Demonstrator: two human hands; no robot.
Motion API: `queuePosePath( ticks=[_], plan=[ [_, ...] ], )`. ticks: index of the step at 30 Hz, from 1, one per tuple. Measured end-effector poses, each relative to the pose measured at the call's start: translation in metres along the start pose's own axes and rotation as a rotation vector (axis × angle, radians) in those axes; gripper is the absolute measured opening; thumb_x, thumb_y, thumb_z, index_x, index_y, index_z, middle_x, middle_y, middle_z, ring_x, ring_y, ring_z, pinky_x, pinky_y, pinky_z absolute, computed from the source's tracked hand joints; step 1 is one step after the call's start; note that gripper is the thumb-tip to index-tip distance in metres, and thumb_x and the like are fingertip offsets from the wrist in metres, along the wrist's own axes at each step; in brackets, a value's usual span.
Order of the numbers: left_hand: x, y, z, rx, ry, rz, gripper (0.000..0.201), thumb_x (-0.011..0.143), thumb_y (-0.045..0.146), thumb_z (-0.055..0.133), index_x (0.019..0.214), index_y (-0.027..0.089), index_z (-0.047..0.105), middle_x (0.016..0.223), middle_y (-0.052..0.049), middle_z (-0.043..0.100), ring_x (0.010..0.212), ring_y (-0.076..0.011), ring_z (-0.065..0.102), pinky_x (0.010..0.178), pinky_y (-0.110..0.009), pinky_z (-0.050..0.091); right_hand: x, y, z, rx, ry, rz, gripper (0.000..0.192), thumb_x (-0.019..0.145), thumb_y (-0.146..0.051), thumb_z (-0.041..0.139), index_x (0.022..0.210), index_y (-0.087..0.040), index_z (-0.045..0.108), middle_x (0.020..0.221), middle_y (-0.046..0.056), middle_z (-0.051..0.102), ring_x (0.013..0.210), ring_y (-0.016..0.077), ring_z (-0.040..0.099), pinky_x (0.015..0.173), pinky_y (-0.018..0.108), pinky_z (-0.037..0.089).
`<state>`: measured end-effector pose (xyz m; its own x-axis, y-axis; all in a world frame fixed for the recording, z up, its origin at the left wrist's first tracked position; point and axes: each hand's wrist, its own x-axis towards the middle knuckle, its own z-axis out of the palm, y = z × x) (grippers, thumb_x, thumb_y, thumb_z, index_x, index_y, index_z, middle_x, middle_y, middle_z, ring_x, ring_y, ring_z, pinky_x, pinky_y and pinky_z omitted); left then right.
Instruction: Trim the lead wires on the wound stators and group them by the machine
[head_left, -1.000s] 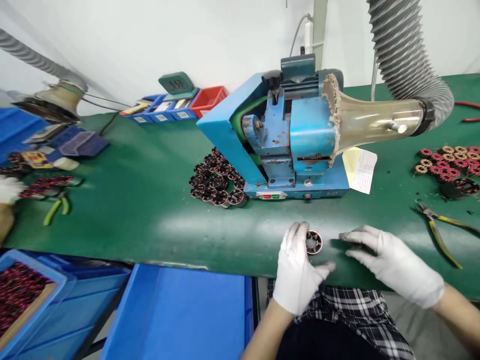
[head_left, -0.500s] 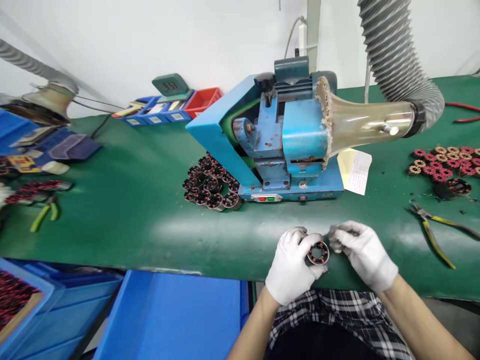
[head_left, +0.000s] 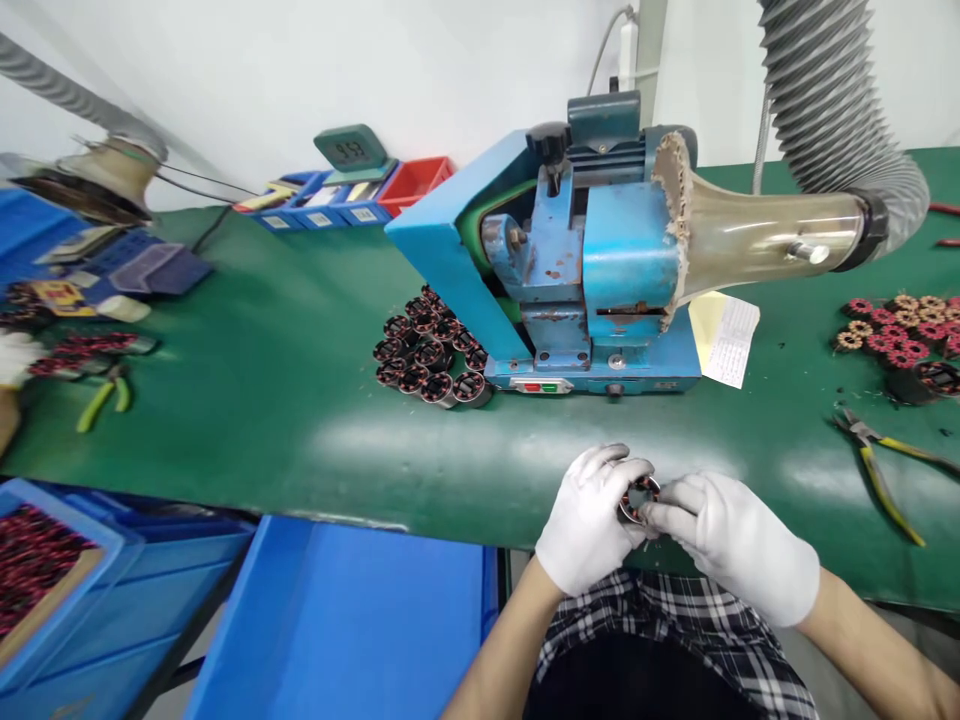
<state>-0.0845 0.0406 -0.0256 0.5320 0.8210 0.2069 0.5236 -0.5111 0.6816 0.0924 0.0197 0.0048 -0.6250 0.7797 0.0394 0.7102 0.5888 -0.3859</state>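
At the bench (head_left: 315,300), the left hand (head_left: 586,525) has fingers round the ring (head_left: 627,508) — best kept still — and the right hand (head_left: 731,540) bunches fingers there, pinch hard to tell.

On the green bench (head_left: 300,300) we saw a blue machine (head_left: 630,245), with round metal shells (head_left: 431,355) grouped beside it. Rightward lay paper (head_left: 731,345), pliers (head_left: 864,436) and coloured rings (head_left: 892,332); blurred reddish pieces (head_left: 90,346), far left, were perhaps coils.
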Motion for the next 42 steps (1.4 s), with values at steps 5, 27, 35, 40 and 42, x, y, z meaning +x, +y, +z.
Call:
queuePosePath(
  ticks=[5,27,35,40,42],
  plan=[
    [-0.003,0.001,0.004,0.024,0.019,-0.038,0.047,0.065,0.028,0.076,0.106,0.02,0.053,0.103,-0.008,0.063,0.113,-0.0268,0.052,0.1,-0.047,0.039,0.011,-0.004,-0.008,0.877,0.096,0.59,0.014,0.08,-0.022,0.056,0.067,-0.02,0.06,0.061,-0.001,0.063,0.056,0.0139,0.057,0.056,0.026,0.045],
    [-0.006,0.004,0.012,0.071,0.107,-0.101,0.033,0.065,0.026,0.069,0.094,0.021,0.054,0.097,-0.005,0.063,0.11,-0.0267,0.053,0.097,-0.046,0.042,-0.013,-0.026,0.031,0.563,0.525,0.767,0.015,0.075,-0.033,0.063,0.063,-0.023,0.064,0.064,0.0,0.069,0.059,0.0174,0.063,0.057,0.026,0.049],
    [-0.004,0.007,0.01,0.053,0.103,-0.114,0.045,0.058,0.026,0.078,0.094,0.02,0.052,0.097,-0.007,0.062,0.111,-0.0291,0.053,0.094,-0.047,0.043,-0.006,0.012,0.017,0.659,0.581,0.961,0.016,0.066,-0.037,0.069,0.063,-0.022,0.065,0.065,0.002,0.069,0.064,0.0201,0.063,0.062,0.03,0.049],
    [-0.005,0.004,0.011,0.039,0.113,-0.119,0.048,0.055,0.029,0.081,0.093,0.021,0.053,0.096,-0.006,0.062,0.111,-0.0297,0.053,0.095,-0.047,0.042,-0.009,0.028,0.002,1.119,0.662,0.891,0.027,0.07,-0.045,0.067,0.079,-0.02,0.065,0.069,0.003,0.069,0.061,0.0173,0.062,0.059,0.029,0.051],
    [-0.004,0.003,0.011,0.03,0.111,-0.113,0.047,0.055,0.028,0.08,0.093,0.021,0.053,0.095,-0.006,0.063,0.11,-0.0299,0.053,0.095,-0.047,0.042,-0.012,0.025,0.001,1.138,0.494,0.788,0.034,0.068,-0.043,0.069,0.091,-0.019,0.065,0.083,0.007,0.072,0.07,0.0205,0.065,0.065,0.032,0.053]
  ],
)
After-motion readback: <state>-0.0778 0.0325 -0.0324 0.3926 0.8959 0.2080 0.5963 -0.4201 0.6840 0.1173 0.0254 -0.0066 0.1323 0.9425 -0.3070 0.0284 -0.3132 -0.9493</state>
